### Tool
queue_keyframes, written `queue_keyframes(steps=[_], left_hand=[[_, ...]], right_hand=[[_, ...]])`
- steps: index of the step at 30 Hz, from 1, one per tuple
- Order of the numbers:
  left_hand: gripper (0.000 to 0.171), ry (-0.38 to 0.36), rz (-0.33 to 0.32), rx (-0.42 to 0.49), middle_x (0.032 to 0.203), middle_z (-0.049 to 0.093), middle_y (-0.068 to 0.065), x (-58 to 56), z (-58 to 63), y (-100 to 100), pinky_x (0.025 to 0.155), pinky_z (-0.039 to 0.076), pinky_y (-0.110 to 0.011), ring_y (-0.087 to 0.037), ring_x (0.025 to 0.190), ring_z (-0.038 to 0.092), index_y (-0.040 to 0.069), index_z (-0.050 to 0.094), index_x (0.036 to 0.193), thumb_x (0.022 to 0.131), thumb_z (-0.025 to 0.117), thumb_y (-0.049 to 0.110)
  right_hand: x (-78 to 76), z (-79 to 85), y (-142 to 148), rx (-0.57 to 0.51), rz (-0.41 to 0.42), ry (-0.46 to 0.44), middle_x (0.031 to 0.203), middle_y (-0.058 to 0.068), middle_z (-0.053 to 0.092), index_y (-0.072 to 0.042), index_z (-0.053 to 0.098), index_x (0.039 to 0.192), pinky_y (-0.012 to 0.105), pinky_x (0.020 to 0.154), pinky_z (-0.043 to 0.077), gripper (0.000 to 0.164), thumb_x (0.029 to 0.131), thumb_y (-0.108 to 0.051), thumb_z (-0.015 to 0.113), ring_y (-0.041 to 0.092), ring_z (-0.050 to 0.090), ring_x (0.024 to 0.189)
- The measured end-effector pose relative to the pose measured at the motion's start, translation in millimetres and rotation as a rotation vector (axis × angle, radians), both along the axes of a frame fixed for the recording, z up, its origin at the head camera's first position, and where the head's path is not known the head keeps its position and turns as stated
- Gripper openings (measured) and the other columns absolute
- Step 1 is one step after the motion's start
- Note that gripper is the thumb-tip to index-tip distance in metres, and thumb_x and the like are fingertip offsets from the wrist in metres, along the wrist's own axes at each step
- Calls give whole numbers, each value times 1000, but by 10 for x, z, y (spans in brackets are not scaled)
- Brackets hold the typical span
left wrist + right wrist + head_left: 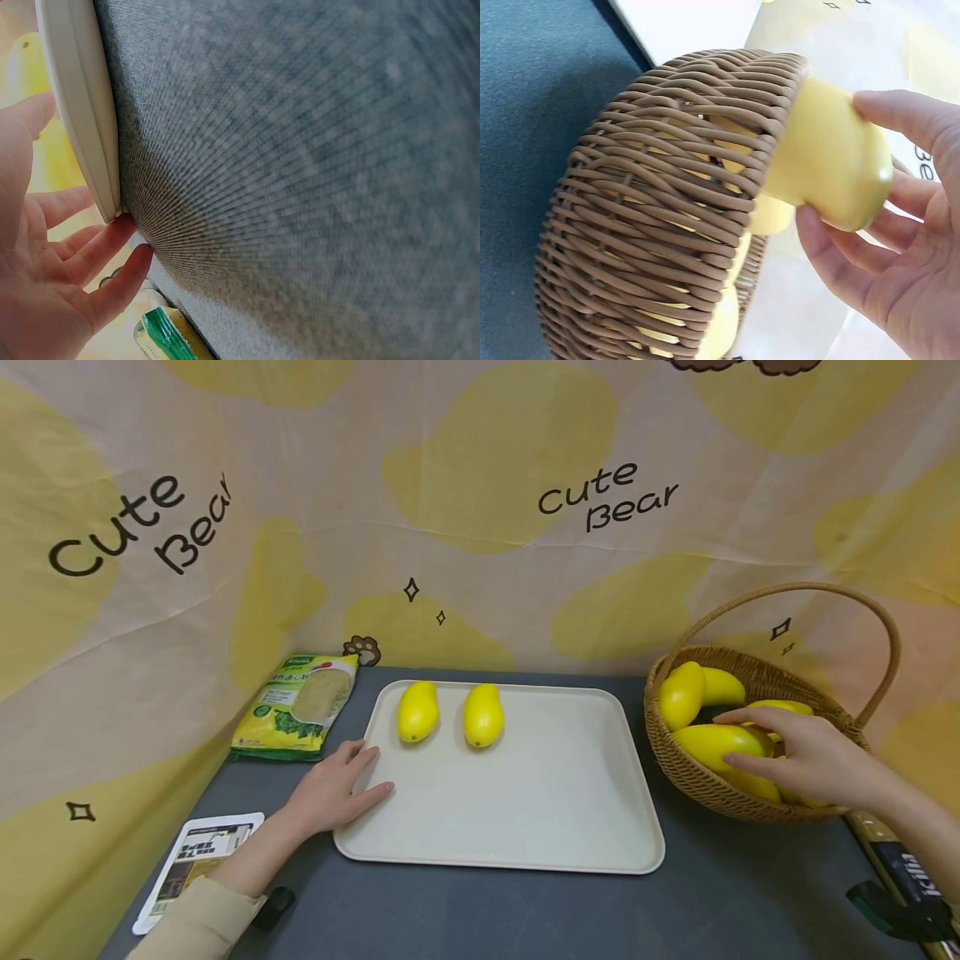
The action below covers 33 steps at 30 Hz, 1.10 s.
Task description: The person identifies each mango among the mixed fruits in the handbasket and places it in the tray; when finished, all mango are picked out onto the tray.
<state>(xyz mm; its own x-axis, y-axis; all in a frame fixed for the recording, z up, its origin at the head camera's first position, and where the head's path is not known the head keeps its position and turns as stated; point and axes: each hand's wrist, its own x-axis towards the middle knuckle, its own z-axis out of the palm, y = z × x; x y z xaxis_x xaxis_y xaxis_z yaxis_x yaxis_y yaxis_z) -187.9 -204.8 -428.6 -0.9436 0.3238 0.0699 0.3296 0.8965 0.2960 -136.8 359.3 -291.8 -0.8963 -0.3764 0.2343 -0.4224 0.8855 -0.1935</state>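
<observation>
Two yellow mangoes lie side by side near the back of a white tray (555, 785): a left mango (417, 712) and a right mango (483, 716). My left hand (337, 789) rests at the tray's left edge. In the left wrist view its fingers are spread and loosely bent, some fingertips touching the rim (82, 112). Over at the right, my right hand (810, 756) reaches into a wicker basket (701, 777) of several mangoes. Its thumb and fingers (911, 116) hold the end of one mango (829, 154), which sticks up past the basket's rim.
A green and yellow food packet (296, 706) lies behind my left hand. Nearer the front left are a white-framed card (195, 860) and a small black object (275, 906). The basket's tall handle (810, 587) arches over it. A printed cloth (480, 527) hangs behind the table.
</observation>
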Motion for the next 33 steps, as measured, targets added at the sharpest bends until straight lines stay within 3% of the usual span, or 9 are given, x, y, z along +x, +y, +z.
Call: queue_keyframes(steps=[5,11,14,18,21,27,33], left_hand=[[70,5,0,-12,137,47,-26,-9,-10,0,87,48,-58,-44,111,55,2,54,137,91,61,54],[68,14,-4,-13,136,47,-27,-6,0,2,86,48,-58,-44,109,57,2,55,136,91,61,52],[68,14,-3,-14,136,47,-27,-4,3,0,86,48,-58,-44,109,57,2,55,136,91,61,52],[68,4,-1,-10,136,47,-26,6,13,5,87,48,-58,-43,110,56,2,55,136,91,61,52],[68,-5,1,-1,137,46,-26,11,11,4,88,47,-58,-44,111,55,2,54,137,91,61,52],[69,-4,5,0,138,46,-26,-12,-18,-6,89,47,-58,-43,111,55,4,54,137,91,61,54],[70,-13,12,0,137,46,-26,-9,-11,-8,89,47,-58,-43,111,55,3,54,137,90,61,54]], right_hand=[[-2,114,-27,-56,-94,7,103,8,68,-15,64,121,23,57,42,44,82,-28,80,8,53,76],[-6,288,-67,-238,-238,-18,127,20,59,-12,57,133,5,64,39,54,87,-33,75,-16,46,87],[-35,360,-126,-349,-284,-63,133,15,55,-14,50,141,4,65,37,58,91,-37,69,-22,43,86],[-98,391,-267,-519,-281,-154,116,-11,61,-20,44,144,9,69,41,52,97,-37,60,-10,53,88],[-180,354,-432,-650,-238,-216,105,-20,62,-21,45,144,14,73,46,47,100,-34,55,3,57,90],[-384,163,-789,-825,-140,-332,114,-10,59,-19,48,141,18,79,50,44,101,-36,53,6,60,95],[-558,-64,-1144,-1054,-148,-537,118,-1,52,-10,48,132,18,85,49,48,98,-41,57,6,60,98]])
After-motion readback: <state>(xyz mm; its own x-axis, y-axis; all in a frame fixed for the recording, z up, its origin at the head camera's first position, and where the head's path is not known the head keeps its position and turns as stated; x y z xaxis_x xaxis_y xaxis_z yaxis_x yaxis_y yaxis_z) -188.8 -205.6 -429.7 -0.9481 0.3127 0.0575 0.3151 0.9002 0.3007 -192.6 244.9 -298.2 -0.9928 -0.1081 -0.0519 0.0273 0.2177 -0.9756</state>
